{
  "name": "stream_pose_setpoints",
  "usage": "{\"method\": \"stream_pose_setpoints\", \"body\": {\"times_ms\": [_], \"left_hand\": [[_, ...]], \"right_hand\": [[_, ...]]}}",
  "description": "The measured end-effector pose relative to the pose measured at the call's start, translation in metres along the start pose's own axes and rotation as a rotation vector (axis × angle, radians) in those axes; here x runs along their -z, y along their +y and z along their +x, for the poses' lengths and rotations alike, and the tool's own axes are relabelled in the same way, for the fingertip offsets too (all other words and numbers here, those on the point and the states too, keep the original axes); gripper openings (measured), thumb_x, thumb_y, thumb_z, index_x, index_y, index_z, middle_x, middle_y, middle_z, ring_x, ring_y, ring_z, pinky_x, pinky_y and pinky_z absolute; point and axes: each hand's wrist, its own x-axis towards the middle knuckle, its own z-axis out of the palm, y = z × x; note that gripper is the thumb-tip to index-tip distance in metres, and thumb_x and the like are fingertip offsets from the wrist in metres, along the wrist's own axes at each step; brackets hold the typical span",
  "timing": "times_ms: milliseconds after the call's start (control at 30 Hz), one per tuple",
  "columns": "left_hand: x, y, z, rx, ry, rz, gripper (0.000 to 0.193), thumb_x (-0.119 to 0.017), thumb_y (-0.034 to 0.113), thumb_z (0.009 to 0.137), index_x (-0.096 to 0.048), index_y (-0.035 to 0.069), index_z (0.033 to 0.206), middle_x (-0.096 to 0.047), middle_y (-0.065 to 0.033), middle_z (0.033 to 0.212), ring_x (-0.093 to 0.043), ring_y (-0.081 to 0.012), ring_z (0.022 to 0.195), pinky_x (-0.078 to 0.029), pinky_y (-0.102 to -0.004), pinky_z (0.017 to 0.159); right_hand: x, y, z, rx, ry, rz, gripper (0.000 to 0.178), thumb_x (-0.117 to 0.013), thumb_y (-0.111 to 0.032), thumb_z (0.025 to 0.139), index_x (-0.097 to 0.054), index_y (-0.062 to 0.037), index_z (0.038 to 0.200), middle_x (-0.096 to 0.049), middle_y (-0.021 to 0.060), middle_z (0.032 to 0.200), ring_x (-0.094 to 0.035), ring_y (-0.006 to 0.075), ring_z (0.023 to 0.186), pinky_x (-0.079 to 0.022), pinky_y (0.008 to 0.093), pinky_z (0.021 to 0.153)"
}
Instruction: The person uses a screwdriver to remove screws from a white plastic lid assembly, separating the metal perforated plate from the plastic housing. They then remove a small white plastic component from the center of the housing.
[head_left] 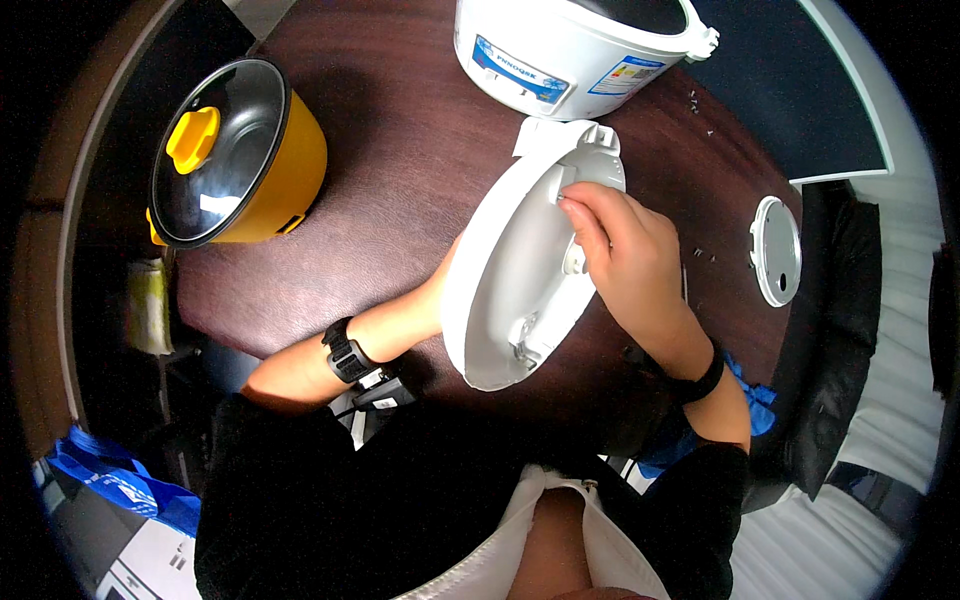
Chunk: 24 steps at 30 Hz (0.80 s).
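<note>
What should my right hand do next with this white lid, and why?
Probably pinch and work loose the small fitting under your fingertips. The right hand rests on the inner face of the white lid, which the left hand props up from behind, mostly hidden. Small screws already lie on the table beside it.

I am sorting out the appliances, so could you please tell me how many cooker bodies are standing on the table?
2: a yellow cooker with a glass lid at the table's far left, and a white cooker at the far edge, partly cut off by the frame. Others may lie out of view.
</note>
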Motion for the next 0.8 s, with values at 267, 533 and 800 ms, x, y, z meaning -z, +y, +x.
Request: {"method": "stream_pose_setpoints", "body": {"times_ms": [267,533,800], "left_hand": [[0.0014,-0.0060,0.0029,-0.039,-0.003,-0.022,0.036,-0.055,0.008,0.089,-0.047,-0.001,0.123,-0.057,-0.0083,0.110,-0.058,-0.0124,0.094,-0.051,-0.0261,0.078],[0.0023,-0.0056,0.0014,-0.062,-0.005,0.046,0.037,-0.056,0.010,0.089,-0.047,-0.001,0.123,-0.057,-0.0089,0.110,-0.059,-0.0133,0.095,-0.051,-0.0267,0.079],[0.0047,-0.0079,0.0004,-0.072,-0.017,0.016,0.039,-0.057,0.010,0.088,-0.047,-0.001,0.124,-0.058,-0.0097,0.110,-0.060,-0.0145,0.095,-0.052,-0.0274,0.079]], "right_hand": [[-0.0019,0.0010,-0.0011,0.128,0.034,-0.125,0.014,-0.066,-0.009,0.080,-0.058,-0.0049,0.090,-0.062,0.0065,0.075,-0.062,0.0212,0.062,-0.048,0.0304,0.052],[-0.0049,0.0005,-0.0005,0.143,0.082,-0.175,0.013,-0.068,-0.011,0.079,-0.057,-0.0056,0.086,-0.060,0.0066,0.068,-0.059,0.0207,0.055,-0.046,0.0297,0.048],[-0.0055,-0.0006,0.0002,0.091,0.035,-0.221,0.016,-0.067,-0.015,0.081,-0.053,-0.0080,0.078,-0.055,0.0059,0.059,-0.055,0.0214,0.047,-0.043,0.0303,0.044]]}}
